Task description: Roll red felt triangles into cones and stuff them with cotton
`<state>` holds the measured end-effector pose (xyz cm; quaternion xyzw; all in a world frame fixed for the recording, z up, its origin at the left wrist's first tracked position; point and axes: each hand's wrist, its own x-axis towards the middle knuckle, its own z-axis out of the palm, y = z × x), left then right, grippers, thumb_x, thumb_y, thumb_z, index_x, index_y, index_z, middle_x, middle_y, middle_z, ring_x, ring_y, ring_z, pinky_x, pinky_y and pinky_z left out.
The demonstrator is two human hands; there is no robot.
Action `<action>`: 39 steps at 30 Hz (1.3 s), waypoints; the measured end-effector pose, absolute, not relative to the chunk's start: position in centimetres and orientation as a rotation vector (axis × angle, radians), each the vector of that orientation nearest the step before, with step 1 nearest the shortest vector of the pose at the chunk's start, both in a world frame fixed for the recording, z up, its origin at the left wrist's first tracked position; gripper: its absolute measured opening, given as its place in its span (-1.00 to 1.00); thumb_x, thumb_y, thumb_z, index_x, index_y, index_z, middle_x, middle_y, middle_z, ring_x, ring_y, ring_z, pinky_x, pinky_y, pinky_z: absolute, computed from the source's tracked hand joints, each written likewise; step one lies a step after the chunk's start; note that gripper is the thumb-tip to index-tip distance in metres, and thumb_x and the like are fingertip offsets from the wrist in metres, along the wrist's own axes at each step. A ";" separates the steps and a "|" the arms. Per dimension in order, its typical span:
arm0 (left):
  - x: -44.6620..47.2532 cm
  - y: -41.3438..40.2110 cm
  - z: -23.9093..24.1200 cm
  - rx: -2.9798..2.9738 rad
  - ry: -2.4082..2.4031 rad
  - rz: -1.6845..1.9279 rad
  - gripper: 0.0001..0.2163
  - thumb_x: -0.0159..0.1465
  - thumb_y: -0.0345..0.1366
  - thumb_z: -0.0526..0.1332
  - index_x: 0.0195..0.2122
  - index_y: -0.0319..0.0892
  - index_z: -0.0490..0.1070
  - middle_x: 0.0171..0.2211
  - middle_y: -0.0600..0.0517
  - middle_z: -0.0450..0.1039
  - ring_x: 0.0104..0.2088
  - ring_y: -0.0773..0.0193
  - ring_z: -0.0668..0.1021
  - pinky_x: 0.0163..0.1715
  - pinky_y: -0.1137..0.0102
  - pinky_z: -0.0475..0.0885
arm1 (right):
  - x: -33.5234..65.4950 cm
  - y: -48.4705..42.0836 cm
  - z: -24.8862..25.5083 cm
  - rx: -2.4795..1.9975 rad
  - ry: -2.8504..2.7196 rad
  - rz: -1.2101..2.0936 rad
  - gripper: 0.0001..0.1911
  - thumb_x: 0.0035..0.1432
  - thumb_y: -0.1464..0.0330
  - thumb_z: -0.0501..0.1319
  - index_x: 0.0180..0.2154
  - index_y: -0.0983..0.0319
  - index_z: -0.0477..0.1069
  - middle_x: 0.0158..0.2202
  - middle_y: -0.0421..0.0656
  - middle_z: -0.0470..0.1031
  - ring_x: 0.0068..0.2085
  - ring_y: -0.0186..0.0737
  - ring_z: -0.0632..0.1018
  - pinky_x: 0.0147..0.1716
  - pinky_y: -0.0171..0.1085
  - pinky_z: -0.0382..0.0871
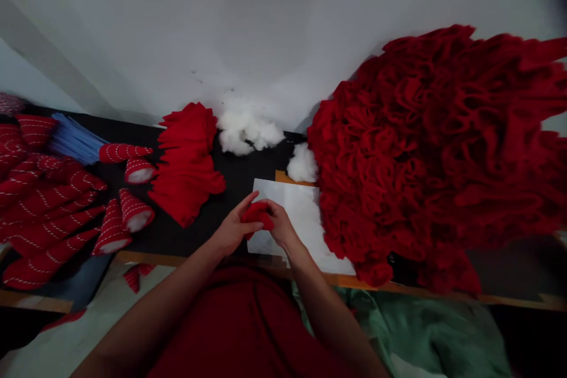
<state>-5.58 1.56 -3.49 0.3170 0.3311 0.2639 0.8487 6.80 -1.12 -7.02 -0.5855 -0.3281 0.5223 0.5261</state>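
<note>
In the head view, the left hand [233, 229] and the right hand [281, 224] are close together in front of the body. Both grips are closed from two sides on a small red cloth piece [257, 215], so the piece is held between the fingers, just above a white sheet [305, 218]. The sheet lies flat under the hands, and it seems to give a smooth, pale place for working on the red cloth.

The black worktop [234, 174] has a wooden edge [150, 258] near the person's body. To the left of the hands are red cones with white stitches [135, 211], and further left lies a heap of similar striped pieces [44, 212], with blue bristles [73, 139] beside them. A pile of red frilled cloth [188, 165] stands behind the hands, near white stuffing [248, 131]. A very large mass of ruffled red cloth [425, 147] fills the right side, so it appears to be kept apart from the small work area. Behind everything is a white wall [221, 23], and green cloth [425, 331] lies below the edge.
</note>
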 end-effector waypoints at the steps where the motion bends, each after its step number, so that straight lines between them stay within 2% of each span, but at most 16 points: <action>1: -5.7 1.4 -3.2 0.709 0.684 0.515 -0.28 -0.13 -0.51 0.31 0.10 -0.03 0.18 -0.01 -0.03 0.32 -0.28 0.36 0.44 -0.37 0.53 0.30 | 6.7 -1.0 -7.1 -1.426 -0.803 1.213 -0.89 -0.16 0.39 0.14 -0.46 0.22 0.36 -0.50 -0.27 0.40 -0.45 -0.34 0.40 -0.43 -0.35 0.27; 4: -6.3 1.3 -2.4 0.832 0.635 0.368 -0.29 -0.08 -0.52 0.28 0.12 0.01 0.15 0.02 0.00 0.28 -0.27 0.36 0.42 -0.37 0.56 0.29 | 6.5 -0.7 -6.9 -1.504 -0.849 1.146 -0.86 -0.22 0.44 0.13 -0.47 0.23 0.37 -0.52 -0.29 0.37 -0.47 -0.36 0.37 -0.47 -0.38 0.23; 8: -7.5 1.7 -1.1 0.904 0.532 0.121 -0.29 0.00 -0.48 0.24 0.17 0.00 0.04 -0.30 0.05 0.42 -0.50 0.45 0.38 -0.52 0.57 0.22 | 6.3 -0.9 -6.3 -1.426 -0.810 1.342 -0.81 -0.28 0.52 0.15 -0.49 0.23 0.42 -0.54 -0.31 0.38 -0.50 -0.41 0.36 -0.53 -0.44 0.21; 10: -7.5 1.6 -0.5 0.873 0.441 0.008 -0.31 0.01 -0.47 0.24 0.17 -0.04 0.05 -0.43 0.07 0.41 -0.53 0.44 0.37 -0.53 0.56 0.21 | 6.0 -1.3 -6.6 -1.177 -0.591 1.485 -0.80 -0.27 0.57 0.14 -0.51 0.24 0.43 -0.57 -0.31 0.40 -0.54 -0.43 0.36 -0.60 -0.47 0.20; 12: -7.1 1.5 -0.2 0.780 0.399 0.021 -0.33 0.00 -0.48 0.25 0.16 -0.05 0.08 -0.42 0.06 0.42 -0.48 0.41 0.40 -0.49 0.55 0.22 | 5.7 -1.8 -7.2 -0.741 -0.217 1.465 -0.84 -0.19 0.55 0.10 -0.55 0.24 0.41 -0.61 -0.30 0.40 -0.54 -0.41 0.40 -0.64 -0.47 0.22; 15: -6.0 1.5 -0.7 0.557 0.501 0.341 -0.34 -0.03 -0.50 0.25 0.12 0.00 0.14 -0.26 0.03 0.42 -0.37 0.40 0.44 -0.40 0.54 0.27 | 5.9 -2.4 -8.0 -0.328 0.115 1.277 -0.77 -0.03 0.49 0.01 -0.57 0.23 0.39 -0.59 -0.27 0.44 -0.48 -0.38 0.45 -0.57 -0.42 0.31; 19: -5.1 2.4 -2.1 0.371 0.654 0.571 -0.37 -0.05 -0.54 0.24 0.07 0.00 0.20 -0.19 0.01 0.41 -0.36 0.42 0.45 -0.37 0.51 0.30 | 6.5 -3.3 -6.7 -0.648 -0.117 1.272 -0.84 0.01 0.45 0.15 -0.30 0.24 0.44 -0.26 -0.15 0.51 -0.23 -0.31 0.49 -0.26 -0.32 0.38; 22: -4.9 2.7 -2.7 0.347 0.664 0.563 -0.40 -0.06 -0.54 0.25 0.04 -0.04 0.23 -0.20 0.01 0.41 -0.36 0.41 0.46 -0.38 0.50 0.32 | 6.2 -3.5 -4.9 -0.988 -0.410 1.143 -0.72 0.00 0.27 0.20 -0.18 0.16 0.40 -0.07 -0.15 0.43 -0.05 -0.25 0.41 -0.03 -0.21 0.26; 25: -4.8 2.3 -3.2 0.363 0.669 0.534 -0.49 -0.03 -0.47 0.26 -0.01 -0.08 0.28 -0.22 0.01 0.42 -0.35 0.38 0.47 -0.38 0.48 0.33 | 6.2 -2.8 -4.1 -1.181 -0.450 0.997 -0.77 -0.01 0.21 0.20 -0.31 0.20 0.42 -0.20 -0.12 0.49 -0.17 -0.23 0.46 -0.07 -0.16 0.29; 27: -5.2 1.8 -3.8 0.382 0.711 0.504 -0.62 -0.02 -0.43 0.27 -0.13 -0.15 0.35 -0.27 0.00 0.43 -0.39 0.37 0.47 -0.39 0.46 0.34 | 7.3 -2.1 -4.1 -1.195 -0.358 0.891 -0.80 -0.02 0.22 0.20 -0.39 0.22 0.41 -0.34 -0.16 0.50 -0.28 -0.26 0.49 -0.13 -0.17 0.33; 30: -6.6 1.2 -5.4 0.413 0.806 0.473 -0.81 -0.03 -0.41 0.27 -0.35 -0.24 0.36 -0.44 0.03 0.41 -0.46 0.39 0.45 -0.41 0.45 0.34 | 10.3 -1.3 -4.4 -1.100 -0.173 0.734 -0.81 -0.05 0.22 0.23 -0.38 0.18 0.36 -0.46 -0.28 0.46 -0.37 -0.35 0.49 -0.17 -0.20 0.36; 32: -7.7 1.1 -6.3 0.488 0.864 0.439 -0.84 0.01 -0.38 0.24 -0.36 -0.24 0.32 -0.49 0.04 0.38 -0.49 0.40 0.44 -0.41 0.44 0.33 | 12.2 -1.1 -4.6 -1.086 -0.129 0.723 -0.79 -0.06 0.22 0.24 -0.36 0.17 0.35 -0.47 -0.31 0.44 -0.40 -0.37 0.49 -0.20 -0.22 0.37; 33: -8.1 1.1 -6.6 0.578 0.887 0.443 -0.82 0.04 -0.36 0.21 -0.31 -0.23 0.31 -0.46 0.03 0.38 -0.47 0.39 0.44 -0.40 0.43 0.34 | 12.9 -1.1 -4.7 -1.087 -0.120 0.744 -0.78 -0.07 0.22 0.25 -0.36 0.16 0.35 -0.46 -0.30 0.45 -0.41 -0.38 0.49 -0.21 -0.23 0.38; 35: -8.5 1.5 -6.9 0.900 0.926 0.529 -0.69 0.07 -0.36 0.17 -0.13 -0.18 0.25 -0.27 -0.03 0.38 -0.36 0.35 0.44 -0.33 0.38 0.35 | 13.4 -1.1 -4.9 -1.084 -0.111 0.814 -0.76 -0.08 0.21 0.27 -0.35 0.17 0.36 -0.44 -0.29 0.46 -0.39 -0.38 0.49 -0.22 -0.25 0.39; 37: -8.1 2.2 -6.8 1.346 0.909 0.658 -0.54 0.07 -0.40 0.15 0.03 -0.13 0.16 -0.01 -0.11 0.23 -0.13 0.25 0.39 -0.17 0.29 0.32 | 13.3 -1.1 -5.2 -1.077 -0.102 0.904 -0.76 -0.09 0.21 0.28 -0.35 0.16 0.36 -0.43 -0.28 0.47 -0.38 -0.38 0.50 -0.24 -0.29 0.40; 39: -7.2 3.0 -6.4 1.726 0.823 0.722 -0.51 0.06 -0.43 0.14 0.06 -0.12 0.17 0.13 -0.14 0.05 0.06 0.16 0.25 -0.01 0.22 0.21 | 13.0 -0.9 -5.6 -1.083 -0.086 1.016 -0.78 -0.10 0.22 0.28 -0.37 0.15 0.37 -0.44 -0.29 0.48 -0.38 -0.38 0.50 -0.27 -0.32 0.41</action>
